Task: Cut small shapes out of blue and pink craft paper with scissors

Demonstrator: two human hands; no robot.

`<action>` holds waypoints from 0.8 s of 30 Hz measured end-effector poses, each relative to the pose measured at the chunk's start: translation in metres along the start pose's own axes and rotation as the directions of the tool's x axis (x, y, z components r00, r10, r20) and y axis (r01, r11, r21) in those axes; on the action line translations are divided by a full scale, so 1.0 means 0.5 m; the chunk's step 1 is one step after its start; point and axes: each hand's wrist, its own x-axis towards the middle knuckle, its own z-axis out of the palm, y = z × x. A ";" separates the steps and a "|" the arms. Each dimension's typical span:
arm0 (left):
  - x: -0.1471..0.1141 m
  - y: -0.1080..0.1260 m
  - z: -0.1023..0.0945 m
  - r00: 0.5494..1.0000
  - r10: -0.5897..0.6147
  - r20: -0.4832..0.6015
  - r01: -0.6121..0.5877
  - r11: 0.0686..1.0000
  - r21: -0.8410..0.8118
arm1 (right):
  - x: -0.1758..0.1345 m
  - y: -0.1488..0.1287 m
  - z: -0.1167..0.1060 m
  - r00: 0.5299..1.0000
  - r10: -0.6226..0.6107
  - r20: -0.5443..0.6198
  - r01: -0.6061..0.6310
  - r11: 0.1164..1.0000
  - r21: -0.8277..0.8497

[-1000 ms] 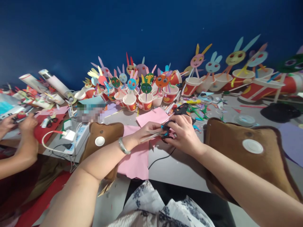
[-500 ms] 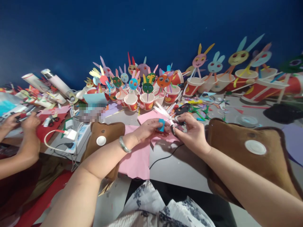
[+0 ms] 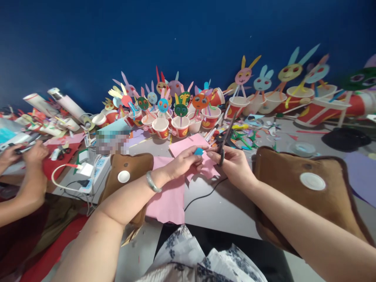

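Observation:
My left hand pinches a small piece of blue paper between thumb and fingers. Close beside it, my right hand is closed around a pair of scissors, whose blades point up and away from me. The right fingertips come up to the edge of the blue piece; whether they touch it I cannot tell. Pink paper lies on the table beneath and to the left of my hands, with another pink sheet just behind them.
Paper cups with paper rabbit figures line the wall. Brown cushioned pads lie at both sides. Coloured scraps are strewn behind my right hand. A power strip with cables sits left, near another person's arm.
The scissors have swung so that their blades now point upward, away from the blue paper. The blue piece has tilted in my left hand. The view has shifted slightly.

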 end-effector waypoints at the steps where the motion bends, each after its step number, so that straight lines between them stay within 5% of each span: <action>1: 0.000 -0.002 0.001 1.000 0.015 0.012 -0.015 1.000 0.020 | 0.000 0.002 0.000 1.000 0.002 0.002 -0.002 1.000 -0.014; 10: -0.009 0.010 0.018 0.999 0.035 -0.012 -0.032 0.983 0.181 | 0.007 0.025 -0.006 1.000 -0.019 -0.011 0.017 0.991 -0.135; 16: -0.009 0.010 0.019 0.999 0.030 -0.014 -0.026 0.973 0.228 | 0.005 0.020 -0.006 0.993 -0.089 0.081 0.102 0.981 -0.168; 24: -0.003 0.007 0.009 0.997 -0.068 0.022 0.066 0.994 0.082 | 0.015 0.017 -0.021 0.983 -0.180 0.025 0.178 0.926 -0.332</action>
